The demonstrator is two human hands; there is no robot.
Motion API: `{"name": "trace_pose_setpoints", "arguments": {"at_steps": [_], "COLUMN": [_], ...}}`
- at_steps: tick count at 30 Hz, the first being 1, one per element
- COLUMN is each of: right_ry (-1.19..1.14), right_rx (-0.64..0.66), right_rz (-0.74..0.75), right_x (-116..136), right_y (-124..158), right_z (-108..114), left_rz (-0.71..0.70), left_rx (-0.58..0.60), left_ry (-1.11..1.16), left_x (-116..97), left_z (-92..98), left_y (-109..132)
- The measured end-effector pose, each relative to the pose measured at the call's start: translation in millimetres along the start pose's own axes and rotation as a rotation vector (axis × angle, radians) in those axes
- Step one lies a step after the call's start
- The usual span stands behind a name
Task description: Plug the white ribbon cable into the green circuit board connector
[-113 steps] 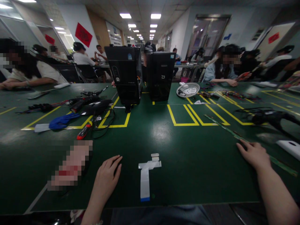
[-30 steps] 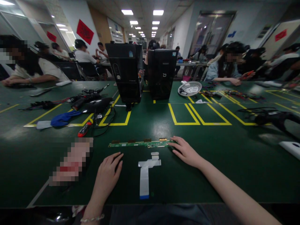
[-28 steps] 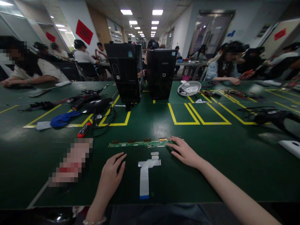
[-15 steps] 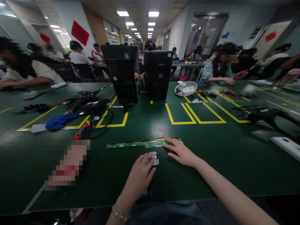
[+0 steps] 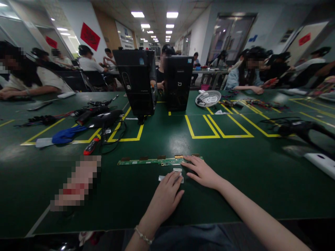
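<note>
A long, narrow green circuit board [image 5: 146,162] with copper-coloured tabs on its far edge lies across the table in front of me. My right hand [image 5: 202,171] rests flat with fingers spread, its fingertips on the board's right part. Nearer to me, my left hand [image 5: 166,193] lies palm down, fingers stretched over several small whitish pieces [image 5: 177,169]. One more pale piece [image 5: 161,178] pokes out to the left of these fingers. What lies beneath the left palm is hidden.
Two black computer towers [image 5: 136,83] stand at the back. To the left lie a red-and-black screwdriver [image 5: 91,146], a blue glove-like item [image 5: 69,134] and a black hair dryer-like tool [image 5: 106,119]. A white basket [image 5: 208,99] sits behind right; co-workers sit around.
My left hand has slid to the right over the whitish pieces, and one now shows at its left. The blue bit near its wrist is out of sight. My right hand has hardly moved.
</note>
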State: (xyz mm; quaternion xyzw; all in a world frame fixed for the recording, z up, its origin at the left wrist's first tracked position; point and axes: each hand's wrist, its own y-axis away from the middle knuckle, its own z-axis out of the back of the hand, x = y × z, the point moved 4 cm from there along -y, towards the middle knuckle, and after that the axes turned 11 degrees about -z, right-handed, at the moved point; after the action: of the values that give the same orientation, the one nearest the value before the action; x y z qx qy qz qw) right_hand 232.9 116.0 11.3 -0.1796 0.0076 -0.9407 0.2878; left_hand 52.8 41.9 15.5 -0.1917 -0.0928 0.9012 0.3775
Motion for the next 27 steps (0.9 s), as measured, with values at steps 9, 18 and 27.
{"name": "trace_pose_setpoints", "arguments": {"at_steps": [9,18,27], "right_ry": [-0.007,0.019,0.016], "right_rx": [0.013,0.024,0.014], "right_rz": [-0.010,-0.020,-0.014], "right_x": [1.9,3.2,1.8], "right_y": [4.4,3.4,3.1], "right_z": [-0.2,-1.1,-2.1], "left_rz": [0.024,0.048,0.077], "left_rx": [-0.012,0.001,-0.070], "left_ry": [-0.045,-0.110,-0.114], "left_x": [-3.5,-6.5,-7.2], "left_z": [-11.3,-15.5,-16.4], "left_y": [1.2,-1.4,-0.3]}}
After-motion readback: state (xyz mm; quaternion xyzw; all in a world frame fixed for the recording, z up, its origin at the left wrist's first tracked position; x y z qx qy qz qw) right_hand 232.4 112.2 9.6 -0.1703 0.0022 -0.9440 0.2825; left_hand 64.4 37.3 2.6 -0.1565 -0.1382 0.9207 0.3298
